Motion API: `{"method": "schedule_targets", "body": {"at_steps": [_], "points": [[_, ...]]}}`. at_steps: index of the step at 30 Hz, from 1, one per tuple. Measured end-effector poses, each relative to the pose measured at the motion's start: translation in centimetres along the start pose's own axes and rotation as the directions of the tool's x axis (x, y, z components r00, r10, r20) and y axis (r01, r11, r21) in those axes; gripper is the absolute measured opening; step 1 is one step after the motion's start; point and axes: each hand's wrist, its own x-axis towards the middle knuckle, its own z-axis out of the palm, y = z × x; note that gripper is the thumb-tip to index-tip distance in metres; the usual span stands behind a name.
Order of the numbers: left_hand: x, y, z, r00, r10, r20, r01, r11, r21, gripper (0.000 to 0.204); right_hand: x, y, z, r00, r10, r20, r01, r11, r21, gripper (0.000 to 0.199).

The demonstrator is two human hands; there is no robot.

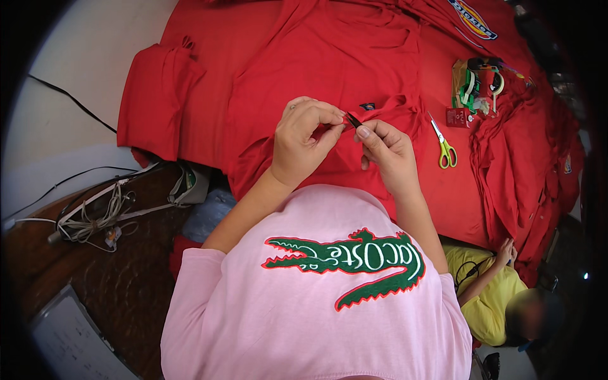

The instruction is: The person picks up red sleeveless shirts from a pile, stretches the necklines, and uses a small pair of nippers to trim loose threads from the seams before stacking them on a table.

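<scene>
Both of my hands are raised in front of my chest, over red garments (323, 57) spread on a table. My right hand (391, 152) grips a small black pointed tool (353, 119), slim like tweezers or thread snips; I cannot tell which. Its tips point up and left, close to the fingertips of my left hand (303, 136). Thumb and forefinger of the left hand are pinched together, and what they hold is too small to make out. Just beyond the right fingers, a small dark label (367, 106) shows on the red cloth.
Scissors with yellow-green handles (447, 154) lie to the right. Tape rolls (470, 88) and a small red packet (456, 118) are farther off. A folded red garment (155, 101) hangs over the left edge. A person in yellow (484, 297) sits at lower right. Coiled cables (95, 218) lie left.
</scene>
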Motion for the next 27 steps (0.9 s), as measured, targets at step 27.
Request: {"method": "schedule_targets", "body": {"at_steps": [27], "points": [[2.4, -14.8, -8.5, 0.692, -0.674, -0.257, 0.390, 0.649, -0.653, 0.021, -1.2, 0.8, -15.4, 0.808, -0.178, -0.561, 0.205, 0.979, -0.016, 0.022]]}}
